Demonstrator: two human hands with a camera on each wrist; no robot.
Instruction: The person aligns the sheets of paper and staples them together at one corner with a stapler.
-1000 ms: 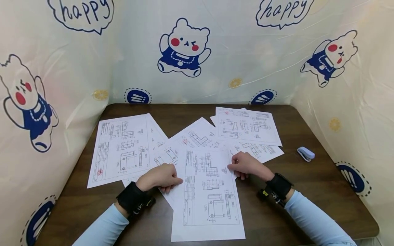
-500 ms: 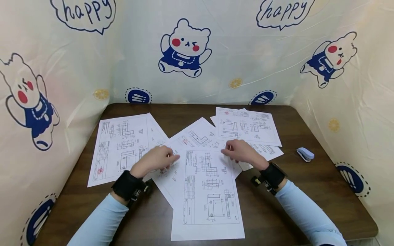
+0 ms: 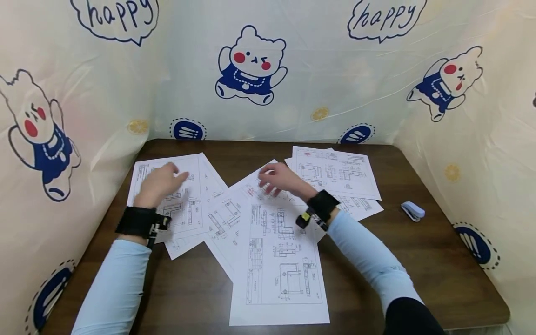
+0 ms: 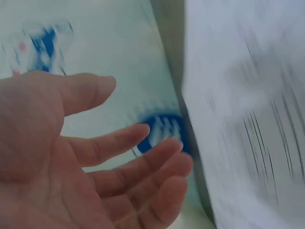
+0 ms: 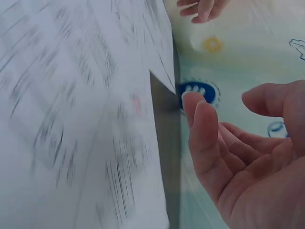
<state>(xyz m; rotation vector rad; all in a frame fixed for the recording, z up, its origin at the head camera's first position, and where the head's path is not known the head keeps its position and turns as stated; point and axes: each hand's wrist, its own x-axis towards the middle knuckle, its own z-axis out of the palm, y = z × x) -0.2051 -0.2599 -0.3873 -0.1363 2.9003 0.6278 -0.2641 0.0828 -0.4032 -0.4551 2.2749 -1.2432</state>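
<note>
Several white sheets with technical drawings overlap on the table. One printed sheet (image 3: 272,284) lies upright at the front middle, on top of a tilted sheet (image 3: 222,246). Over the left sheet (image 3: 194,172) hovers my left hand (image 3: 157,184), thumb apart from the fingers and nothing between them. My right hand (image 3: 280,179) hangs above the far end of the middle papers, its fingers loosely bent and holding nothing. Both wrist views show a bare palm: the left hand (image 4: 109,162) with spread fingers, the right hand (image 5: 238,152) with thumb and fingers apart.
At the back right lies another drawing sheet (image 3: 339,172) over a second one (image 3: 360,207). A pale blue stapler (image 3: 412,211) stands on the right of the brown table (image 3: 377,274). A curtain (image 3: 318,60) with cartoon bears encloses the table's back and sides.
Both hands have left the edges of the front sheet. The left hand has moved left and away over the left sheet; the right hand has moved left and farther back. The sheets stay nearly in place.
</note>
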